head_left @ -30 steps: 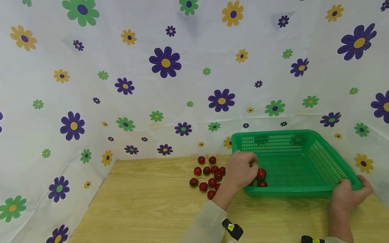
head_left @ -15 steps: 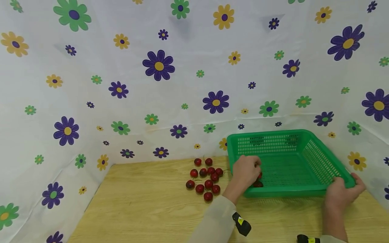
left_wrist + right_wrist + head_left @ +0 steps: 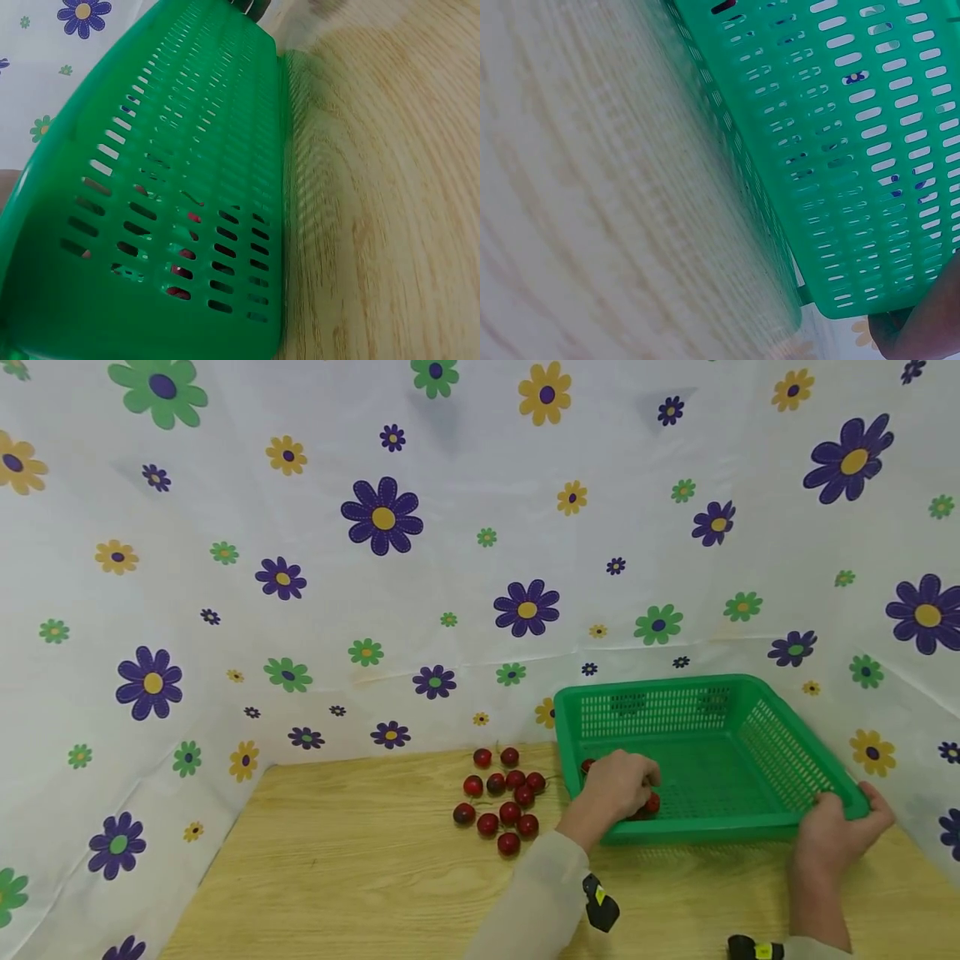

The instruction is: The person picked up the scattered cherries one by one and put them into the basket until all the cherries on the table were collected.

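In the head view my left hand (image 3: 617, 785) reaches over the near left corner of a green plastic basket (image 3: 806, 822), fingers bent downward. Right under its fingertips lie red cherries (image 3: 652, 803); I cannot tell whether the fingers pinch one. Another cherry (image 3: 588, 766) shows behind that hand, inside the basket's left wall. My right hand (image 3: 838, 831) grips the basket's near right corner, thumb over the rim and fingers outside. In the left wrist view bits of red cherry (image 3: 180, 271) show through the slotted wall. The right hand (image 3: 926, 326) appears at the corner in the right wrist view.
Several dark red cherries (image 3: 510, 812), some with stems, lie loose on the wooden table (image 3: 337, 860) left of the basket. A white flowered cloth (image 3: 450, 577) hangs behind the table and along both sides. The basket stands close to the back cloth.
My left hand has shifted right inside the basket, uncovering a cherry by the left wall. The right hand keeps its hold on the corner. The head view has turned slightly right.
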Available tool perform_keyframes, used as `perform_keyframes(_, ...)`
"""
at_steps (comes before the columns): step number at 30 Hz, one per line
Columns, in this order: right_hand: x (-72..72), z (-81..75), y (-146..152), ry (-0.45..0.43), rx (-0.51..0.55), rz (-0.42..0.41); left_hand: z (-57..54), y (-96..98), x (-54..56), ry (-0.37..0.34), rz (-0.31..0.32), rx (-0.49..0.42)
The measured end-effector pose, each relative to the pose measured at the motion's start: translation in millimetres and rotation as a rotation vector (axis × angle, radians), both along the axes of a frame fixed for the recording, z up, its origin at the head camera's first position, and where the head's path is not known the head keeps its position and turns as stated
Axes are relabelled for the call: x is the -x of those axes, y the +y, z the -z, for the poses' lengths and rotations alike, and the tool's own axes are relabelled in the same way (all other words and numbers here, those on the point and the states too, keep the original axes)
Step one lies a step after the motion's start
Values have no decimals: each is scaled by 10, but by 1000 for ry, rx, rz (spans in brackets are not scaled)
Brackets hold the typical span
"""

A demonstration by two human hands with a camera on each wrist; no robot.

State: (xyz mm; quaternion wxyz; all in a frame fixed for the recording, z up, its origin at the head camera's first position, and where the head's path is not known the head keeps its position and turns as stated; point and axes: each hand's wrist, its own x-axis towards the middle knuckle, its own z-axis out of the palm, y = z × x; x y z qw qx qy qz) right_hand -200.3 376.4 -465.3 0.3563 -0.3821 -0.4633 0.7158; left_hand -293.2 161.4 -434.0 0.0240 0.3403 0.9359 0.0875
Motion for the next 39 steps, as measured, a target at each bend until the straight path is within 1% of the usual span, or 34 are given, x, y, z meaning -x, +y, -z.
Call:
perform_keyframes(2, 7, -6, -21, -7, -3, -2, 6, -19, -8, 33, -5, 13)
perform_keyframes(3, 9, -8, -34, -9, -3, -1, 12, -30, -11, 63, -3, 8)
perform_keyframes(5, 12, -7, -59, -12, -7, 6, 22, -61, -20, 141, 4, -45)
perform_keyframes(7, 12, -8, -81, -13, -7, 15, 31, -96, -26, 231, 0, -148)
perform_keyframes(8, 12, -8, -91, -8, -7, 20, 30, -120, -31, 267, -7, -215)
perform_keyframes(10, 12, -12, -103, -4, -10, 22, 29, -177, -44, 314, -32, -347)
perform_keyframes(11, 12, -16, -109, 3, -9, 25, 24, -214, -52, 317, -44, -413)
perform_keyframes(13, 12, -22, -120, 11, -8, 29, 15, -307, -73, 297, -56, -534)
perform_keyframes(15, 13, -27, -126, 20, -5, 35, 7, -417, -90, 264, -44, -638)
perform_keyframes(17, 16, -28, -129, 30, -9, 47, 4, -541, -109, 232, -30, -719)
perform_keyframes(19, 18, -24, -127, 28, -17, 54, 6, -673, -134, 210, -32, -774)
perform_keyframes(24, 13, -9, -136, -21, -55, 72, -13, -1033, -228, 157, -96, -871)
perform_keyframes(27, 5, -8, -137, -57, -60, 74, -34, -1267, -271, 153, -136, -939)
perform_keyframes(30, 7, -3, -129, -76, -69, 74, -52, -1494, -290, 177, -174, -987)
perform_keyframes(34, 20, -1, -113, -92, -99, 86, -67, -1748, -278, 202, -219, -1002)
perform_keyframes(37, 29, -1, -101, -118, -119, 90, -99, -1900, -261, 214, -252, -1000)
perform_keyframes(39, 33, 2, -95, -122, -119, 77, -131, -1992, -255, 225, -276, -1005)
